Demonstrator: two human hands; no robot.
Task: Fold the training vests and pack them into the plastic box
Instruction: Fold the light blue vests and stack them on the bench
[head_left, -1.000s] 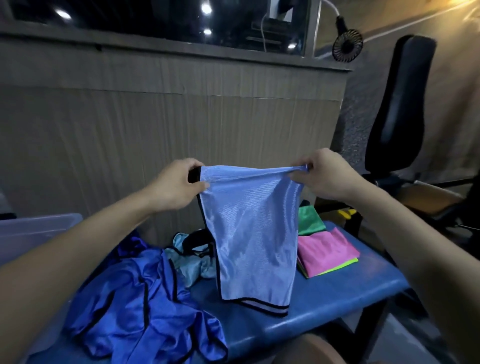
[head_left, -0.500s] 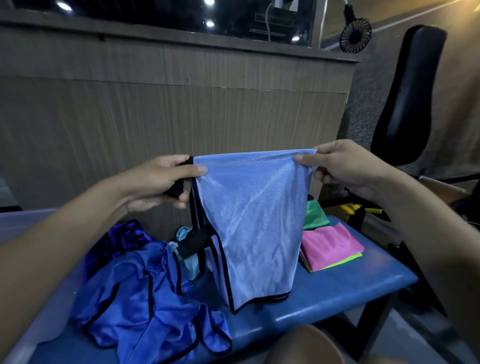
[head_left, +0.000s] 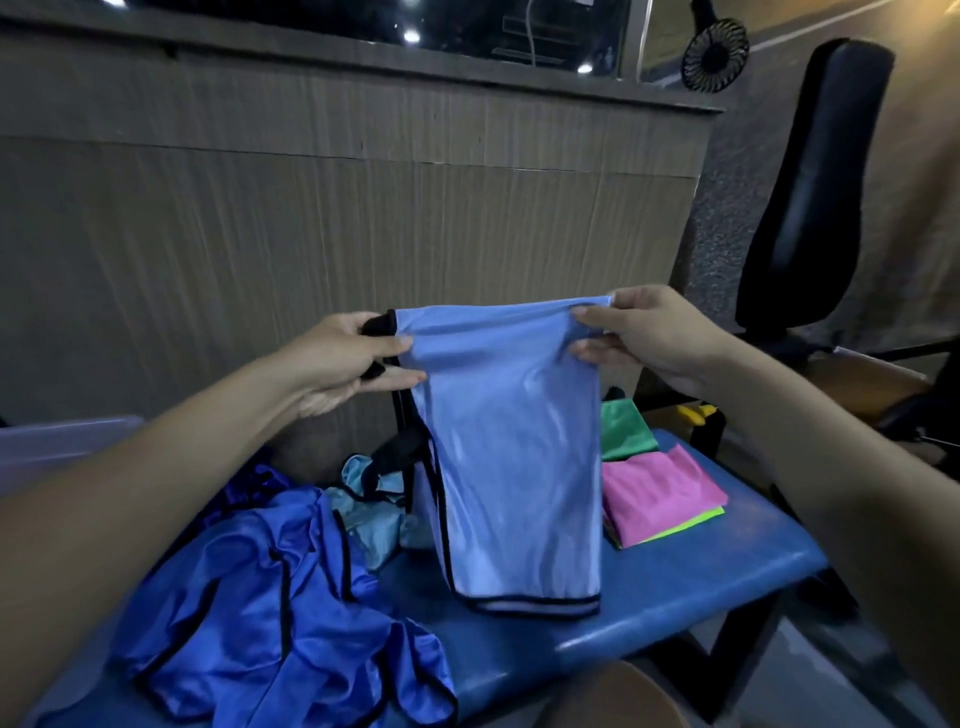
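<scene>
- The light blue vest (head_left: 511, 447) hangs in the air above the blue bench (head_left: 691, 587), already doubled lengthwise; its black-trimmed hem nearly reaches the seat
- The left hand (head_left: 343, 358) pinches the top corner with the black straps, thumb over, fingers under; the right hand (head_left: 649, 332) pinches the other top corner the same way
- To fold well, I think the person should keep the top edge tight, line up the trims, then lay it flat on the bench and fold it across
- A dark blue vest (head_left: 270, 618) lies crumpled at the left, beside a pale turquoise one (head_left: 371, 519); folded pink (head_left: 660, 493) and green (head_left: 626, 428) vests lie at the right
- The plastic box (head_left: 57, 447) stands at the far left, partly hidden
</scene>
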